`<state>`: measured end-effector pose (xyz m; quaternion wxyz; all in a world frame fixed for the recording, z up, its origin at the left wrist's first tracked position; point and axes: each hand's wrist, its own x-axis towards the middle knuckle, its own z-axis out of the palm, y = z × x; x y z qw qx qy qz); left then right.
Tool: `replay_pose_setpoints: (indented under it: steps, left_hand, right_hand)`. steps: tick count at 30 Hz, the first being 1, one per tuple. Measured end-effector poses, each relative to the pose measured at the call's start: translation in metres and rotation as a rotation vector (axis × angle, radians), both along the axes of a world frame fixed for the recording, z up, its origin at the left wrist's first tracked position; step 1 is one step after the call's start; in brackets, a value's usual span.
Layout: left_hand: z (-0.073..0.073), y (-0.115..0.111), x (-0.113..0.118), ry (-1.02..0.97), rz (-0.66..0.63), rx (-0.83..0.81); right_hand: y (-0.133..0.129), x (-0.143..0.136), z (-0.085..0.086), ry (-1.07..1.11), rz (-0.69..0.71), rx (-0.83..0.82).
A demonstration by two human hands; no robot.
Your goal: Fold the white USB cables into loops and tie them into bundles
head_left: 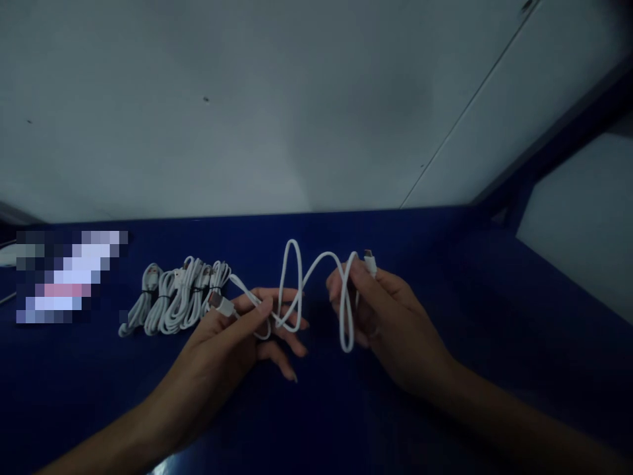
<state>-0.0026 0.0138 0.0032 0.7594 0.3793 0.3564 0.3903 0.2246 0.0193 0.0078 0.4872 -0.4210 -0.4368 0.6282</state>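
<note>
A white USB charging cable (293,284) runs in loose loops between my two hands above the blue table. My left hand (247,323) grips it between thumb and forefinger, the other fingers spread beneath. One plug with an orange-tinted end sticks out over the back of that hand. My right hand (386,310) pinches the cable's other side, with a loop hanging in front of its fingers. The second, smaller plug points up beside the right thumb. Left of my left hand lie several bundled white cables (173,300), tied with black ties.
On the blue table (316,422), a blurred-out bright rectangular thing (74,277) lies at the far left, near a white object at the edge. A pale grey panel (247,132) rises behind the table, and a blue frame stands at the right.
</note>
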Motion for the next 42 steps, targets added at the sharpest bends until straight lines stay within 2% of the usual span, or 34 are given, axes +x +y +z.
replay_pose_setpoints:
  steps: [7,13,19,23,30,37,42]
  left_hand:
    - [-0.004,0.002,-0.002,0.035,0.003,-0.005]
    - [-0.005,-0.002,-0.003,0.094,-0.008,0.005]
    - [-0.004,0.002,-0.001,0.063,0.019,0.003]
    - [0.0,0.003,0.001,0.07,0.025,-0.005]
    - [-0.002,0.0,0.0,0.093,0.015,0.049]
    - [0.0,0.0,0.002,0.169,0.071,0.167]
    - [0.006,-0.003,0.005,0.213,0.053,0.238]
  right_hand:
    - [0.007,-0.003,0.002,0.216,-0.064,0.02]
    - [0.006,-0.006,0.007,0.201,0.034,0.019]
    - [0.008,-0.004,0.008,0.308,0.089,0.022]
    - [0.007,-0.003,0.005,0.357,0.074,0.012]
    - [0.005,-0.005,0.003,0.176,0.052,-0.078]
    - [0.001,-0.004,0.001,0.0,0.059,-0.051]
    - [-0.001,-0.004,0.002,-0.007,0.09,-0.03]
